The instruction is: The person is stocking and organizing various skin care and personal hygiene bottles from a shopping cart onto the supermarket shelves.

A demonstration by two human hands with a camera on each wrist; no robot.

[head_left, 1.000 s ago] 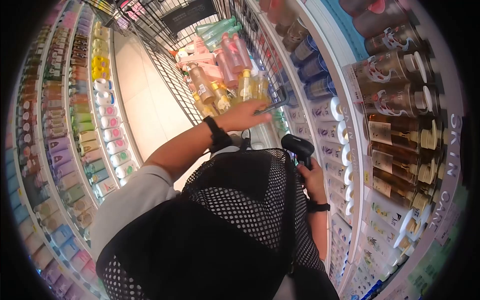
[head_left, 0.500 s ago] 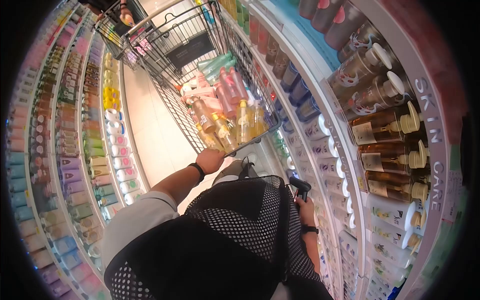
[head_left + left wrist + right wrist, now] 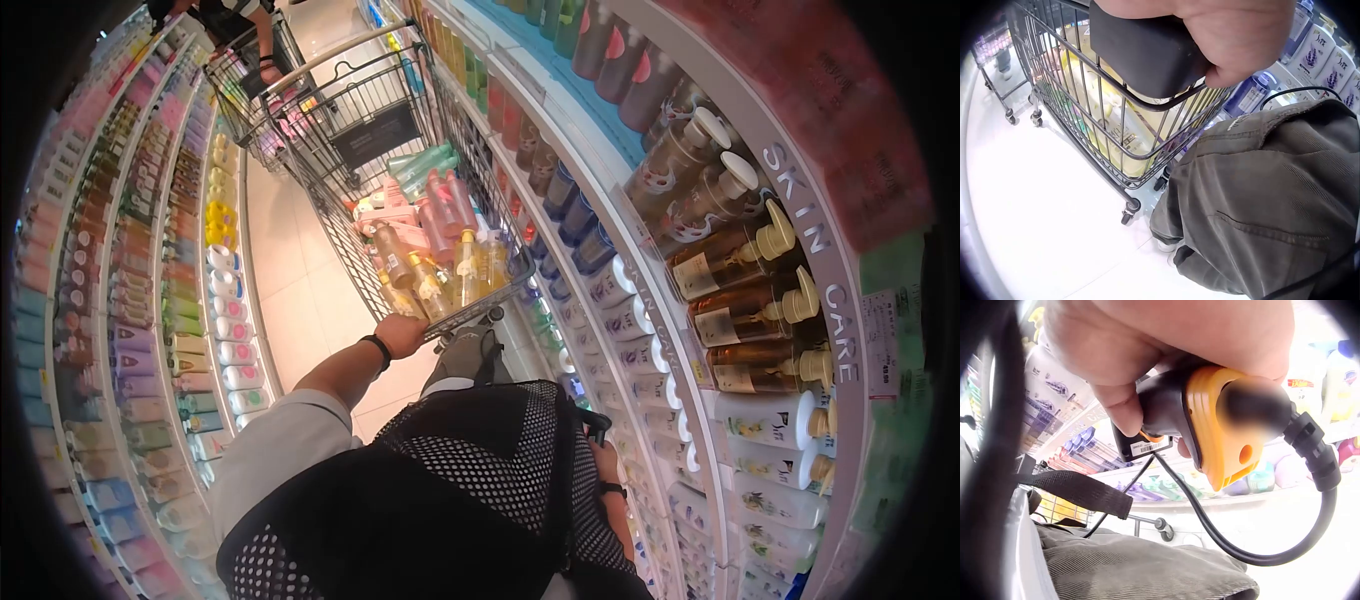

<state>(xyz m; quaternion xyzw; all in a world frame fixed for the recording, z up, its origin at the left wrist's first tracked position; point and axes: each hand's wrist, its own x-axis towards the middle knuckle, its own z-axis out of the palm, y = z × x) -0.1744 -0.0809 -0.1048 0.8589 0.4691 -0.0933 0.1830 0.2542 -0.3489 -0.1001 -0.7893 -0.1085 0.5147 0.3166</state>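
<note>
My left hand [image 3: 400, 335] grips the near left corner of a wire shopping cart [image 3: 345, 230]. In the left wrist view its thumb and fingers curl over the top rim, beside a black block [image 3: 1147, 56]. Inside the cart lie pump bottles with yellow liquid [image 3: 465, 270], pink bottles [image 3: 440, 215], a brown bottle [image 3: 392, 255] and green bottles [image 3: 425, 165]. Low at my right side, my right hand [image 3: 607, 465] holds a black and orange barcode scanner [image 3: 1207, 415]. A black cable [image 3: 1260, 557] runs from its end. The mesh vest hides part of this hand in the head view.
Shelves [image 3: 610, 250] of pump bottles line the right side close to the cart, under a "SKIN CARE" edge. Opposite stand shelves [image 3: 255, 350] of bottles and tubes. Pale floor [image 3: 290, 255] runs between. Another person [image 3: 265, 45] stands by a second cart [image 3: 245, 130] ahead.
My left hand has shifted from the cart's near right corner to its near left corner. The cart now sits farther from me, and the scanner has dropped lower at my right side.
</note>
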